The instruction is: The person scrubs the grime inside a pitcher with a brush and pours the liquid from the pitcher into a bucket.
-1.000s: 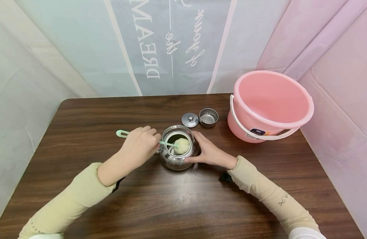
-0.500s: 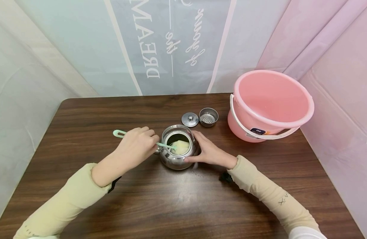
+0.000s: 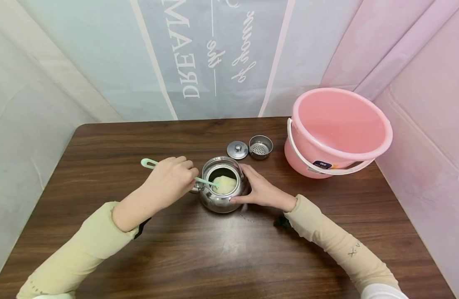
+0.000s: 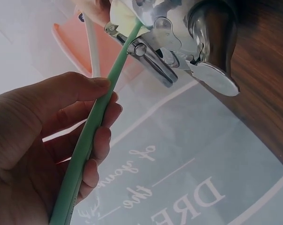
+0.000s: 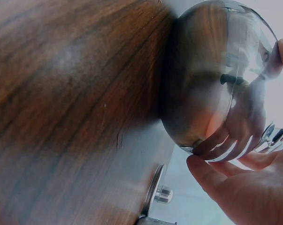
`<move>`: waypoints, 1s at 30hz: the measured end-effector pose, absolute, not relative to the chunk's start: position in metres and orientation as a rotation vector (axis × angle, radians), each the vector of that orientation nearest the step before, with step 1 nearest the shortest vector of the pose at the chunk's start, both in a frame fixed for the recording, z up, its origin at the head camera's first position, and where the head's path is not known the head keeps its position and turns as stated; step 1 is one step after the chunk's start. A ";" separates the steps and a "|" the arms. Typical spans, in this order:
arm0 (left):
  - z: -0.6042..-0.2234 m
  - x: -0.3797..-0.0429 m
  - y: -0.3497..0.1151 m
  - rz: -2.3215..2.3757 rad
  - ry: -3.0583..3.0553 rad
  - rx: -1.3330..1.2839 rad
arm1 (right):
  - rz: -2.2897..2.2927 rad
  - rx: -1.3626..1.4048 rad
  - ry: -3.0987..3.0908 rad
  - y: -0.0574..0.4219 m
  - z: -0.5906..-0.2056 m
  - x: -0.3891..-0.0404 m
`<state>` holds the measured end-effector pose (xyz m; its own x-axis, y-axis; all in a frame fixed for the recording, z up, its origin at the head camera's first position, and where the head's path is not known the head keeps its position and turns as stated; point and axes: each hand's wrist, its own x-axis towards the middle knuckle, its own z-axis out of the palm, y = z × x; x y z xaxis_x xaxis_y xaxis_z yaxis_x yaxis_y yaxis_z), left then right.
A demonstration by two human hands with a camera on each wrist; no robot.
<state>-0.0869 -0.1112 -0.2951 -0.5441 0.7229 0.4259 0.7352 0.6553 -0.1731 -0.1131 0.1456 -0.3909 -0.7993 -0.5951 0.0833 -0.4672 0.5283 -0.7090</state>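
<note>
My left hand (image 3: 167,182) grips a green-handled sponge brush (image 3: 149,162); in the left wrist view the thumb and fingers curl round its handle (image 4: 101,108). The pale yellow sponge head (image 3: 224,185) is inside the mouth of a shiny stainless steel teapot (image 3: 219,204), its lower part hidden. The teapot stands upright, its spout on the left side under the brush. My right hand (image 3: 261,189) holds the teapot's right side, thumb in front and fingers behind, as the right wrist view also shows on the round body (image 5: 202,70).
Behind the teapot lie its metal lid (image 3: 233,153) and a perforated strainer cup (image 3: 260,150). A pink bucket (image 3: 300,164) with a white handle stands at the back right of the wooden table (image 3: 222,257). A few small drops or specks lie in front of the teapot.
Over the second, my left hand has drawn slightly left with the brush, and the sponge head sits lower in the teapot. My right hand and the teapot have stayed in place.
</note>
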 end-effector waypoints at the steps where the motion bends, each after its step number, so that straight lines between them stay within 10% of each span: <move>1: -0.295 -0.087 -0.111 -0.033 -2.411 -1.139 | -1.123 -0.907 2.595 0.146 -0.391 -0.113; 30: -0.300 -0.093 -0.100 0.015 -2.338 -1.093 | -1.145 -0.904 2.580 0.145 -0.391 -0.114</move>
